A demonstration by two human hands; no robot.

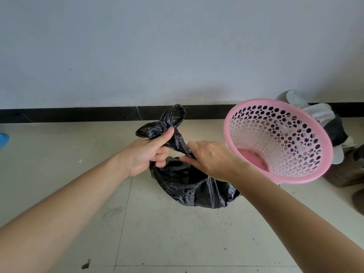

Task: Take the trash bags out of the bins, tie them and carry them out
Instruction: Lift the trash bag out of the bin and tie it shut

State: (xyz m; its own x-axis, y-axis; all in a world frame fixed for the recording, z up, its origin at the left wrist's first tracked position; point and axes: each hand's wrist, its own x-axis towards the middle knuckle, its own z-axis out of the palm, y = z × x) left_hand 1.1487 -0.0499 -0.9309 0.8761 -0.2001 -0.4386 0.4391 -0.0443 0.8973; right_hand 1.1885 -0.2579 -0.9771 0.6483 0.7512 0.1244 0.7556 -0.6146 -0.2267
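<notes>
Your left hand (146, 154) gripped the gathered neck of a black trash bag (189, 186) on the tiled floor (177, 233), the fingers (160, 155) curled tight around the twisted plastic and the thumb pressed up against a knot (164, 125) whose two loose ends stuck out above and to the side. Your right hand (211, 159) reached in from the other side, its fingers close together and pinching a stretched strip of the same bag just beside the left hand's grip. The bag sat on the floor in front of the wall (177, 46), near the dark baseboard (78, 114), its body slumped and creased below both hands, with part of its mouth looking open under the right wrist. Just to the right of the bag stood a pink plastic bin (279, 138) with round holes in its wall, tipped toward you in the wide view so that its inside and pink bottom showed; no bag lined it. Behind the bin, against the wall, lay a heap of dark and silvery material (323, 117) that you could not make out clearly, and a brown shoe (348, 170) rested at the right edge. A small blue object (4, 139) showed at the far left edge. Dark specks and smudges dotted the tiles near your forearms.
</notes>
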